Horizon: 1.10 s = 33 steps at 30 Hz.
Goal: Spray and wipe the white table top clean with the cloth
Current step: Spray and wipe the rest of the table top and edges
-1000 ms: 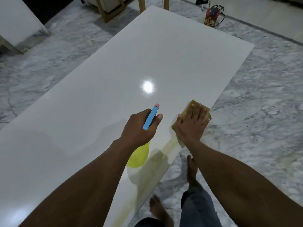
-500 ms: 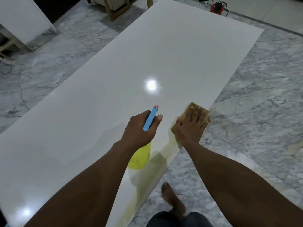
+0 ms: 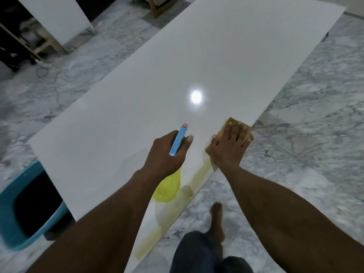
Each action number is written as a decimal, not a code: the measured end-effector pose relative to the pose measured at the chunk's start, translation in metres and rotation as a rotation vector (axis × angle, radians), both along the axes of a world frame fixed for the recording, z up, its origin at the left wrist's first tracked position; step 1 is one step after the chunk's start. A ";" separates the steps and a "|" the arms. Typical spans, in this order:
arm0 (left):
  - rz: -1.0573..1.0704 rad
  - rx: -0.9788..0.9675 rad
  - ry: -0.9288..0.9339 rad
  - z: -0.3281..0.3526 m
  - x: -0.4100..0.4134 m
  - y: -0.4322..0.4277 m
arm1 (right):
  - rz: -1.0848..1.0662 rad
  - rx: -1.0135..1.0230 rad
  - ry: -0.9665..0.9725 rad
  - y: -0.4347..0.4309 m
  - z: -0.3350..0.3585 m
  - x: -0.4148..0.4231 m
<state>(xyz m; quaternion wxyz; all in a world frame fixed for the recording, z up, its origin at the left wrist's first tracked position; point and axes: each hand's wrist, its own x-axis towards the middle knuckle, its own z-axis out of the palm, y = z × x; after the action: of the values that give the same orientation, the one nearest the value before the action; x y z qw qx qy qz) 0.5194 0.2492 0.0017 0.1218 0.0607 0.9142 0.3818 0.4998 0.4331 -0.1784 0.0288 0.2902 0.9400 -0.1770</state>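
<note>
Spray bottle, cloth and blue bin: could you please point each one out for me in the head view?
Spray bottle (image 3: 178,141): head view, on its blue top.
Cloth (image 3: 230,121): head view, on its bare far corner.
Blue bin (image 3: 17,186): head view, on its rim.

On the surface (image 3: 177,56), the cloth (image 3: 230,122) lies at the right edge, spray bottle (image 3: 178,140) just left; tub (image 3: 27,242) on floor (image 3: 315,115), left.

Both bare forearms reach forward over the table top (image 3: 197,56), the left hand (image 3: 167,152) raised above its surface with fingers curled round the spray bottle (image 3: 178,139) (thumb alongside the sprayer head), the right hand (image 3: 228,148) pressed flat, fingers straight, on the cloth (image 3: 232,121) at its right edge.
</note>
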 end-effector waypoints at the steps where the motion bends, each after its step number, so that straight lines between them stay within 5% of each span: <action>1: 0.007 -0.008 -0.001 -0.001 0.008 -0.007 | 0.008 -0.004 -0.004 -0.007 -0.001 0.006; 13: 0.078 -0.017 -0.012 0.007 0.079 -0.108 | 0.004 -0.041 0.052 -0.104 0.000 0.081; 33: -0.152 -0.004 0.022 -0.020 0.190 -0.328 | -0.029 -0.068 0.161 -0.345 -0.010 0.255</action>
<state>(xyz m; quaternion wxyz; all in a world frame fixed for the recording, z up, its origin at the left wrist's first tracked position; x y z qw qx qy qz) 0.7093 -0.0785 -0.0188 0.1403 0.1337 0.9091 0.3688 0.7552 0.0883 -0.1881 -0.0394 0.2877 0.9284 -0.2318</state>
